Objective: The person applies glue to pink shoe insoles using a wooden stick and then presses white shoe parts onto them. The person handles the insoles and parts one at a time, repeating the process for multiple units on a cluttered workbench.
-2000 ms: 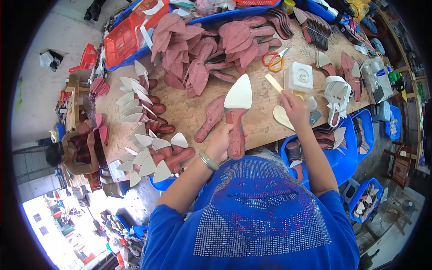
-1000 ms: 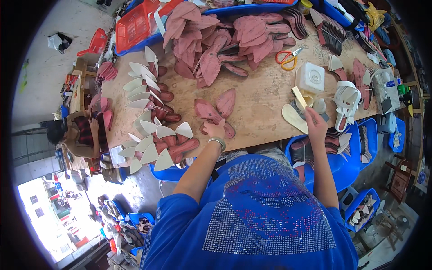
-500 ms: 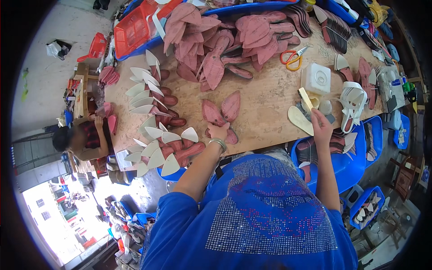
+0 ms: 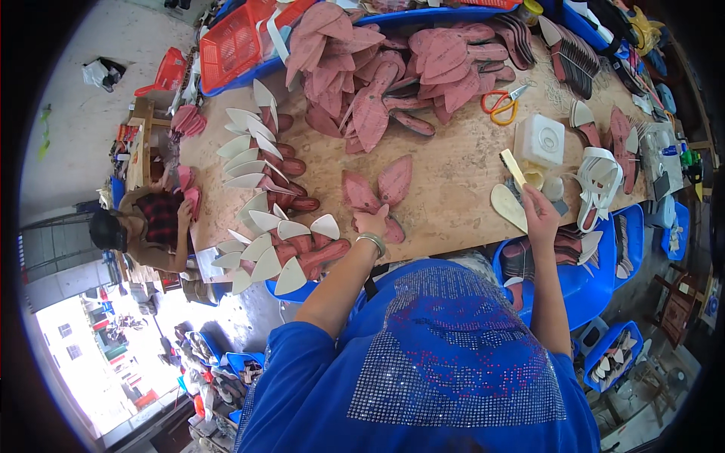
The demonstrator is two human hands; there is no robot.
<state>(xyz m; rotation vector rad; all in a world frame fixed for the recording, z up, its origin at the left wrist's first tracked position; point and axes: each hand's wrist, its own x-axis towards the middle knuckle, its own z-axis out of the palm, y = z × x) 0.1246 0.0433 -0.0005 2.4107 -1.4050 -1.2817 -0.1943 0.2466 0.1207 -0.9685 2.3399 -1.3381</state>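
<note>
My left hand (image 4: 371,221) bears down on a pair of pink shoe insoles (image 4: 395,181), its fingers curled over their narrow parts. The pointed front ends spread apart in a V on the table. My right hand (image 4: 541,217) grips a flat, cream-coloured brush (image 4: 513,166), tilted up beside a white plastic container (image 4: 539,140). A pale oval piece (image 4: 507,208) lies just left of that hand. Rows of pink insoles with white pointed tips (image 4: 263,234) lie to my left.
A big heap of pink insoles (image 4: 370,106) covers the far side of the wooden table (image 4: 461,174). Orange-handled scissors (image 4: 501,107) lie right of it. White straps (image 4: 600,177) are at the right. Blue bins (image 4: 581,294) stand below the near edge. A co-worker (image 4: 155,219) sits at the left.
The view has shifted slightly, so the table appears a little further right and lower. Both my hands keep nearly the same places. The co-worker's arms have moved to pink pieces at the table's edge.
</note>
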